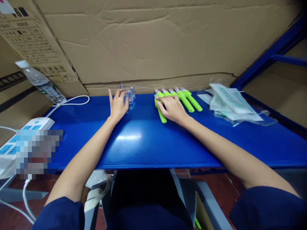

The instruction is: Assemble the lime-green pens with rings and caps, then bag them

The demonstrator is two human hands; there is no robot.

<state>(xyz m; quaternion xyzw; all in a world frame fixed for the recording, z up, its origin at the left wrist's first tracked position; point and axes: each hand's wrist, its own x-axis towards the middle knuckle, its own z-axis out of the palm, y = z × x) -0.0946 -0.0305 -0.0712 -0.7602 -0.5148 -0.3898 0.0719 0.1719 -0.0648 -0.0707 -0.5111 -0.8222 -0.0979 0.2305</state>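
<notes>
Several green pens [189, 99] with silver tips lie side by side at the back of the blue shelf [144, 143]. My right hand [171, 108] lies over the leftmost ones, fingers curled around one green pen [161, 113]. My left hand [118, 103] rests flat on the shelf with fingers spread, its fingertips touching a small cluster of clear caps [129, 93] by the cardboard wall.
A stack of clear plastic sleeves [230, 103] lies at the right. A water bottle [40, 82] leans at the left, beside a white power strip [31, 126] and its cable [72, 101]. Cardboard boxes [153, 41] wall off the back. A blue rack post [271, 51] rises right.
</notes>
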